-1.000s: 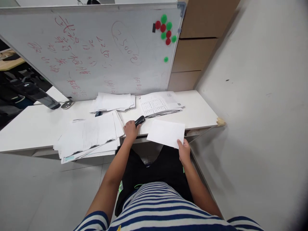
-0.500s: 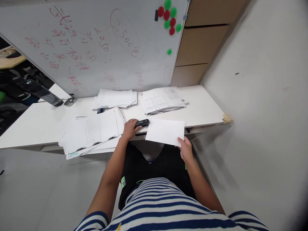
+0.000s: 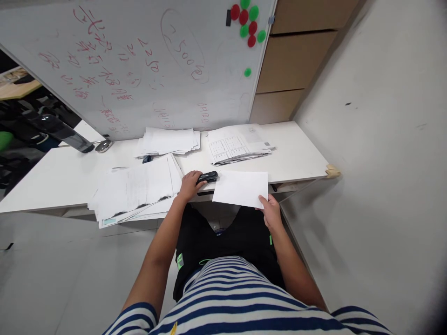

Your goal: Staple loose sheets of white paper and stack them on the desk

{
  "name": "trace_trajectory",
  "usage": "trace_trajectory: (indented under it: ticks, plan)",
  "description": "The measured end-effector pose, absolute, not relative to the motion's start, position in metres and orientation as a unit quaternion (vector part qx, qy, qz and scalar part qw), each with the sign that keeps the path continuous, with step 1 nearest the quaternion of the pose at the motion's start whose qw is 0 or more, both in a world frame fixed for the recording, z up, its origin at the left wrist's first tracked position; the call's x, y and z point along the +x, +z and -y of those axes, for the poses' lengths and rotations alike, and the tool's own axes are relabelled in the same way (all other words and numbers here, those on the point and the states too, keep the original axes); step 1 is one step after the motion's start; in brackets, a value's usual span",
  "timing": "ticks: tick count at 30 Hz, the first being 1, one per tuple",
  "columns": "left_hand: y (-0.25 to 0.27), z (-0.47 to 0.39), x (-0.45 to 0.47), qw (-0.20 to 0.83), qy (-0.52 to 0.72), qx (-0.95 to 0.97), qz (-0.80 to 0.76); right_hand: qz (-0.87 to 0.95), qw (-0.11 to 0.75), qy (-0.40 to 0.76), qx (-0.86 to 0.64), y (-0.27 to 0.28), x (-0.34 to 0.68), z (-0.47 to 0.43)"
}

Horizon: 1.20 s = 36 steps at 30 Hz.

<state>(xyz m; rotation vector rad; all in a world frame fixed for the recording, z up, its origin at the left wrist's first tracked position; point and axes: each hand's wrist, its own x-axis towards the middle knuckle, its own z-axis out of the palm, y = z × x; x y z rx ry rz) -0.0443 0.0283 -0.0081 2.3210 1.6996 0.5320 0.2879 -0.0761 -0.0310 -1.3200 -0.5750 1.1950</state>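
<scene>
My left hand (image 3: 190, 185) is wrapped round the back part of a black stapler (image 3: 208, 177) at the desk's front edge. Between thumb and fingers, my right hand (image 3: 270, 209) pinches the lower right corner of a blank white sheet of paper (image 3: 240, 188). The sheet's upper left corner lies close by the stapler's front end; whether it is between the jaws I cannot tell. Part of the sheet overhangs the desk edge above my lap.
Left of my hand, a loose stack of printed papers (image 3: 136, 186) juts past the edge of the white desk (image 3: 293, 158). Behind are another paper pile (image 3: 171, 141) and printed booklets (image 3: 230, 144). A bottle (image 3: 66, 132) lies by a mouse (image 3: 104, 146). A whiteboard (image 3: 223, 93) stands behind.
The right hand and the sheet have shifted very slightly, the sheet's lower edge a little higher. My left hand keeps its hold on the stapler.
</scene>
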Motion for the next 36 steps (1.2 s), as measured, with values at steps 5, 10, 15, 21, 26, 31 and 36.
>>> trace_trajectory:
  ticks: [5, 10, 15, 21, 26, 31, 36]
  plan:
    - [-0.008, -0.031, -0.046, 0.113, 0.175, 0.794, -0.571, 0.273, 0.580, 0.523, -0.562, -0.031, 0.281, 0.072]
    - [0.002, -0.035, -0.046, 0.159, 0.152, 0.785, -0.579, 0.298, 0.551, 0.527, -0.575, -0.033, 0.276, 0.066]
    - [0.030, -0.045, -0.031, 0.246, 0.188, 0.734, -0.604, 0.311, 0.544, 0.512, -0.588, -0.037, 0.279, 0.067]
    - [0.043, -0.070, 0.011, 0.222, 0.202, 0.657, -0.691, 0.316, 0.556, 0.497, -0.587, -0.039, 0.282, 0.069]
    - [0.032, -0.083, 0.032, 0.211, 0.140, 0.624, -0.739, 0.322, 0.559, 0.473, -0.601, -0.038, 0.284, 0.069]
    - [0.028, -0.084, 0.034, 0.203, 0.097, 0.620, -0.752, 0.330, 0.549, 0.449, -0.623, -0.035, 0.281, 0.072]
    - [0.026, -0.088, 0.042, 0.158, 0.047, 0.648, -0.744, 0.330, 0.550, 0.434, -0.633, -0.039, 0.278, 0.075]
